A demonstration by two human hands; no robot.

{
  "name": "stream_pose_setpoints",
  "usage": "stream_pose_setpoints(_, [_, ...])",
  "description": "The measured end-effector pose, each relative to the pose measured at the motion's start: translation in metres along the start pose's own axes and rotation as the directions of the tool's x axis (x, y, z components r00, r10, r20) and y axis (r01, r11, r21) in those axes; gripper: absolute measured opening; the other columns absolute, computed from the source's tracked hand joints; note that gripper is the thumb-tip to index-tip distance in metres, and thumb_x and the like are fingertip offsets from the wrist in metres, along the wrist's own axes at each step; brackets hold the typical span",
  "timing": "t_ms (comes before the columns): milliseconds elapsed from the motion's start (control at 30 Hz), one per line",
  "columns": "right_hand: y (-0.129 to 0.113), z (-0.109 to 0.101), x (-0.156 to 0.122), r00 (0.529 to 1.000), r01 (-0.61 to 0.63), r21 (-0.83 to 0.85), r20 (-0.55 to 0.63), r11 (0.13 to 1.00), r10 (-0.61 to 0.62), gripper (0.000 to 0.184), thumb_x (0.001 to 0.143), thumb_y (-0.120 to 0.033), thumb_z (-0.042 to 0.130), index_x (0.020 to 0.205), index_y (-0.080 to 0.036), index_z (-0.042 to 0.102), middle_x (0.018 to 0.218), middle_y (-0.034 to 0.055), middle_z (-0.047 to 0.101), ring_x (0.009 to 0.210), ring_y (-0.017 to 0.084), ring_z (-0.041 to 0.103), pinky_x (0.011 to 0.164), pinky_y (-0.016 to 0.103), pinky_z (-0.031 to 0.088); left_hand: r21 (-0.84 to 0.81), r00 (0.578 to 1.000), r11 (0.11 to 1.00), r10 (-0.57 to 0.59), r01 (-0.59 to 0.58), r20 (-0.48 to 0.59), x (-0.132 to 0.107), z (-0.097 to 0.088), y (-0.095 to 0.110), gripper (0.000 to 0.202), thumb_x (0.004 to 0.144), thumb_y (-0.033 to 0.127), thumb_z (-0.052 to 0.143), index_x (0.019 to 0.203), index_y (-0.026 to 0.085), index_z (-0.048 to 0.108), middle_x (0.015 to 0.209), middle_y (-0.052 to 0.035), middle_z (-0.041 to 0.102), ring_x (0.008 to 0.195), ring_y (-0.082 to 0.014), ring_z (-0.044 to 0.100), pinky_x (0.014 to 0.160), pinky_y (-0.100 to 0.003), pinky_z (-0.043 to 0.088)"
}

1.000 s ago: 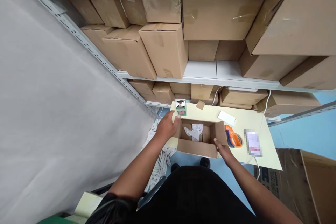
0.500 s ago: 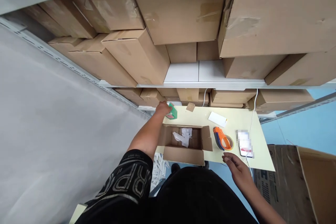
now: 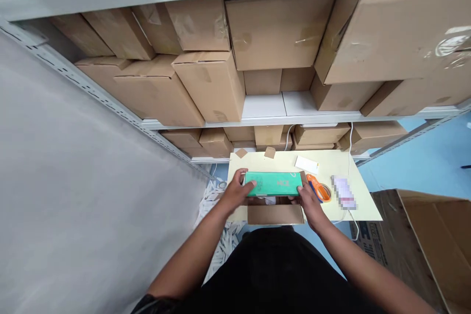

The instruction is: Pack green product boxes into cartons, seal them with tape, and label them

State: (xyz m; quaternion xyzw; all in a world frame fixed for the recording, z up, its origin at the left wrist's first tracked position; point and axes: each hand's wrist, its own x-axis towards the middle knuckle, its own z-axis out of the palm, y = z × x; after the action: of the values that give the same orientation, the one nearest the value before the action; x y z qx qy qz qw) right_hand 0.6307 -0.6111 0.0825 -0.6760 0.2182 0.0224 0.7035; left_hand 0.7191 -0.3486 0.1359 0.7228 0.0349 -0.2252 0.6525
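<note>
A long green box [image 3: 273, 184] lies flat across the top of an open brown carton [image 3: 275, 214] at the near edge of a pale yellow table [image 3: 364, 208]. My left hand [image 3: 237, 190] grips the green box's left end, fingers curled over it. My right hand [image 3: 307, 201] holds its right end. Crumpled white paper barely shows inside the carton under the green box.
An orange tape dispenser [image 3: 319, 190], a white card [image 3: 306, 164], a blurred white item [image 3: 343, 193] with a cable and two cardboard scraps lie on the table. Metal shelves packed with brown cartons [image 3: 279, 34] stand behind. A large open carton [image 3: 430, 240] is at right, paper strips [image 3: 221, 245] on the floor.
My left hand took the green box from the table's far left corner and brought it over the carton. My right hand rose from the table's near edge and took its other end.
</note>
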Motion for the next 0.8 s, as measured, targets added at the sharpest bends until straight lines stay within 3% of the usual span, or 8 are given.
stream_pose_setpoints(100, [0.018,-0.003,0.001,0.995,-0.093,-0.021,-0.036,0.995,0.092,0.047,0.088,-0.055,0.055,0.122,-0.025,0.067,0.105,0.0054,0.074,0.088,0.026,0.073,0.073,0.037,0.06,-0.014,0.998,1.0,0.004,-0.005,-0.055,0.0,0.02,-0.043,0.056,0.079,0.044,0.078,0.122,0.021,0.051,0.128,-0.0112,0.063,0.101,-0.0235,0.067,0.074,-0.036,0.062])
stream_pose_setpoints(233, [0.034,-0.01,0.004,0.992,-0.033,-0.33,-0.123,0.943,-0.008,0.047,0.091,-0.051,0.045,0.118,-0.022,0.068,0.113,0.0079,0.073,0.112,0.03,0.066,0.091,0.04,0.055,0.186,0.982,0.974,0.15,-0.126,-0.116,0.012,0.03,-0.075,0.042,0.085,0.039,0.074,0.118,0.018,0.059,0.12,-0.0117,0.068,0.113,-0.0257,0.066,0.102,-0.042,0.051])
stream_pose_setpoints(367, [0.036,-0.009,0.017,0.983,0.0,-0.63,-0.144,0.777,-0.116,0.045,0.094,-0.048,0.037,0.104,-0.018,0.07,0.107,0.0134,0.07,0.117,0.031,0.06,0.101,0.042,0.047,0.442,0.976,0.882,0.21,-0.165,-0.055,0.021,0.028,-0.085,0.041,0.094,0.043,0.062,0.124,0.016,0.064,0.119,-0.0138,0.071,0.117,-0.0291,0.064,0.104,-0.043,0.048])
stream_pose_setpoints(467, [0.038,-0.005,0.03,0.98,0.017,-0.75,-0.119,0.661,-0.16,0.04,0.094,-0.043,0.036,0.096,-0.017,0.068,0.103,0.0143,0.068,0.11,0.029,0.06,0.098,0.038,0.046,0.642,0.971,0.748,0.237,-0.169,-0.02,0.03,0.028,-0.09,0.041,0.094,0.041,0.061,0.126,0.015,0.067,0.117,-0.0152,0.072,0.121,-0.0327,0.061,0.106,-0.045,0.047])
stream_pose_setpoints(533, [0.04,-0.004,0.037,0.983,0.005,-0.79,-0.11,0.613,-0.15,0.032,0.092,-0.04,0.043,0.099,-0.018,0.065,0.103,0.0126,0.067,0.102,0.027,0.062,0.09,0.035,0.046,0.712,0.96,0.673,0.278,-0.201,0.008,0.034,0.03,-0.092,0.04,0.09,0.031,0.065,0.127,0.015,0.068,0.128,-0.0161,0.067,0.126,-0.0326,0.057,0.11,-0.045,0.045])
stream_pose_setpoints(600, [0.044,-0.007,0.037,0.982,-0.013,-0.801,-0.124,0.598,-0.146,0.027,0.088,-0.039,0.051,0.103,-0.019,0.061,0.1,0.0098,0.066,0.093,0.025,0.063,0.082,0.034,0.046,0.753,0.94,0.607,0.337,-0.254,0.046,0.035,0.031,-0.095,0.043,0.084,0.021,0.068,0.126,0.015,0.069,0.138,-0.0164,0.06,0.13,-0.032,0.054,0.114,-0.044,0.043])
stream_pose_setpoints(700, [0.052,-0.023,0.026,0.975,-0.036,-0.789,-0.163,0.613,-0.152,0.026,0.086,-0.045,0.055,0.097,-0.022,0.057,0.088,0.0048,0.065,0.084,0.024,0.062,0.074,0.032,0.044,0.786,0.91,0.545,0.41,-0.293,0.055,0.027,0.025,-0.1,0.048,0.08,0.017,0.07,0.127,0.016,0.068,0.138,-0.0154,0.057,0.13,-0.0323,0.052,0.116,-0.046,0.041])
stream_pose_setpoints(800, [0.066,-0.041,0.012,0.966,-0.125,-0.726,-0.243,0.676,-0.082,0.037,0.084,-0.057,0.058,0.094,-0.022,0.057,0.087,0.0044,0.066,0.083,0.024,0.063,0.074,0.033,0.045,0.784,0.896,0.589,0.433,-0.197,-0.1,0.011,0.01,-0.111,0.062,0.076,0.021,0.075,0.136,0.017,0.06,0.138,-0.0159,0.055,0.132,-0.0347,0.049,0.117,-0.05,0.039])
